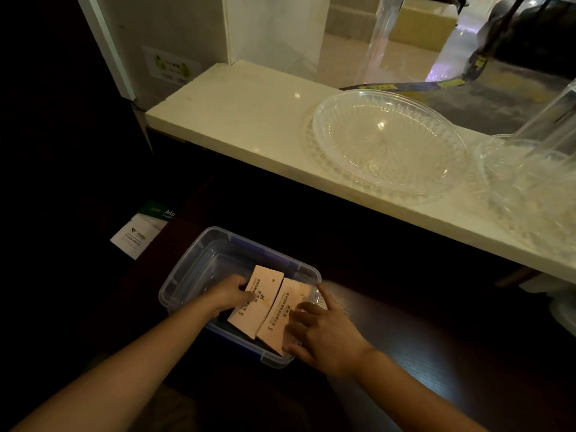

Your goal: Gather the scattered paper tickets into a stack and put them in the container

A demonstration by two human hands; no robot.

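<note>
Tickets (260, 302) of printed pink paper form two stacks over the container (190, 269), left hand (232, 293) and right hand (324, 335) gripping one each.

My pale pink tickets (261, 304), dark print facing up, form two tilted bundles side by side, angled into the near end of the clear, blue-clipped container (249, 243).
</note>
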